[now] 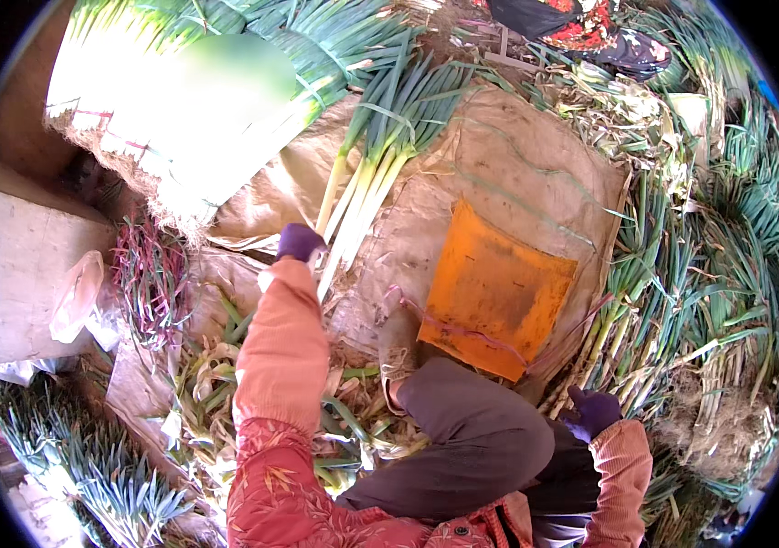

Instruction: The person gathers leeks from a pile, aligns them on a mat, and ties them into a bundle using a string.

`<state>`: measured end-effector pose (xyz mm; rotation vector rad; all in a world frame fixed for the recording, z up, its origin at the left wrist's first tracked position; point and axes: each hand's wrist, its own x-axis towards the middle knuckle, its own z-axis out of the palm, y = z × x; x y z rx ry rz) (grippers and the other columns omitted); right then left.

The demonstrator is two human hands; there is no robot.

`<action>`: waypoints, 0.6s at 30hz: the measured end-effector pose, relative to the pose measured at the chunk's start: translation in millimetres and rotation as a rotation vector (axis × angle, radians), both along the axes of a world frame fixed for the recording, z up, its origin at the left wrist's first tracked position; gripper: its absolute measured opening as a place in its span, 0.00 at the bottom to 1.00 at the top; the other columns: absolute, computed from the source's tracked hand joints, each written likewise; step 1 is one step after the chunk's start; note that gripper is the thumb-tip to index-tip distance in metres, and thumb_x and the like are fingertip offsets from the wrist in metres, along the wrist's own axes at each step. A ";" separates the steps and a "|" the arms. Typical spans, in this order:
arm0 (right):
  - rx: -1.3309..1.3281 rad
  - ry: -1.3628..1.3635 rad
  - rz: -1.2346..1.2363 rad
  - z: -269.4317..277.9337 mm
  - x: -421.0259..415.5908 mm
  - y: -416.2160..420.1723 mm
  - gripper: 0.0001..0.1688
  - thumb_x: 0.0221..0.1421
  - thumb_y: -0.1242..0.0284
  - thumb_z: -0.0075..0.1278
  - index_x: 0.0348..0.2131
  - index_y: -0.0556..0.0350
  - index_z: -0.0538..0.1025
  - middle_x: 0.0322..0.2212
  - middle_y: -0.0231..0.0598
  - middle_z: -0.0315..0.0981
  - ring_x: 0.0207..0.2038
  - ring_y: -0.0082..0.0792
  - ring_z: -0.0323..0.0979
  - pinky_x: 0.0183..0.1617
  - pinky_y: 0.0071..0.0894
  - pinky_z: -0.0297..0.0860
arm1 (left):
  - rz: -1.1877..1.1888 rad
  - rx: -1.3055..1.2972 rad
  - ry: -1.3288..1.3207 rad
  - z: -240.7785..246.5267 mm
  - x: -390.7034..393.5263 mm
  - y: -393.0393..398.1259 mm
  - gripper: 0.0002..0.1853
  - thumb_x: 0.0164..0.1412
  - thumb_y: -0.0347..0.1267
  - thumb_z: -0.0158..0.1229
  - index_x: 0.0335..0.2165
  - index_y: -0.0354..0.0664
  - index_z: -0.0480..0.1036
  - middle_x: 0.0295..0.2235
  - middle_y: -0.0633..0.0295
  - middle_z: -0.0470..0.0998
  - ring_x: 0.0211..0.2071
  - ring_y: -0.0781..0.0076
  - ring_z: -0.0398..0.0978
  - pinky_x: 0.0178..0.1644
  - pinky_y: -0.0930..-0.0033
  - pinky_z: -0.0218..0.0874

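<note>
My left hand (pixel 301 243), in a purple glove, is at the white lower ends of a small group of green onions (pixel 375 185) lying on brown sacking (pixel 533 144). Its fingers are partly hidden, so whether it grips a stalk is unclear. Beyond it on the upper left rises a large stack of tied green onion bundles (pixel 334 48), its white ends glaring in bright light. My right hand (pixel 591 413), also gloved in purple, is beside my bent knee, near the stalks of a loose heap of green onions (pixel 691 274); its finger detail is hard to make out.
An orange sheet (pixel 499 294) lies on the sacking, with pink twine (pixel 478 334) across it. Red and green ties (pixel 151 281) hang by a pale container (pixel 26 267) at left. Trimmed leaves (pixel 207 390) litter the ground. Another person's dark, patterned clothing (pixel 588 34) shows at the top.
</note>
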<state>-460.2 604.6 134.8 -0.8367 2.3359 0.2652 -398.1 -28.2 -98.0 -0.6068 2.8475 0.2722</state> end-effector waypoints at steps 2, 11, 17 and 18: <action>0.084 -0.069 -0.035 1.8 1.2 -8.5 0.23 0.46 0.53 0.49 0.38 0.47 0.70 0.25 0.49 0.74 0.31 0.50 0.74 0.34 0.49 0.68 | 0.135 0.464 0.158 20.8 37.5 -18.9 0.11 0.42 0.36 0.58 0.24 0.38 0.78 0.25 0.53 0.78 0.25 0.62 0.76 0.28 0.65 0.67; -0.238 0.039 -0.144 37.0 -8.6 24.4 0.29 0.52 0.55 0.45 0.46 0.56 0.68 0.35 0.52 0.74 0.41 0.51 0.72 0.46 0.46 0.66 | 0.672 1.674 0.546 219.9 185.8 157.1 0.24 0.31 0.36 0.62 0.31 0.33 0.69 0.17 0.62 0.71 0.12 0.74 0.65 0.14 0.77 0.59; -1.046 0.050 -0.231 88.9 16.1 -4.4 0.25 0.48 0.70 0.54 0.47 0.57 0.70 0.30 0.44 0.75 0.30 0.38 0.75 0.33 0.31 0.70 | 0.472 1.913 0.766 281.9 202.3 226.9 0.19 0.40 0.26 0.62 0.34 0.32 0.67 0.18 0.59 0.72 0.09 0.82 0.61 0.10 0.80 0.55; -1.136 0.065 -0.196 102.1 25.6 -16.7 0.25 0.47 0.72 0.55 0.47 0.56 0.70 0.31 0.46 0.75 0.30 0.40 0.76 0.32 0.33 0.71 | 0.307 1.996 0.691 287.1 187.9 231.2 0.14 0.43 0.26 0.59 0.32 0.32 0.68 0.19 0.58 0.72 0.09 0.83 0.60 0.09 0.80 0.55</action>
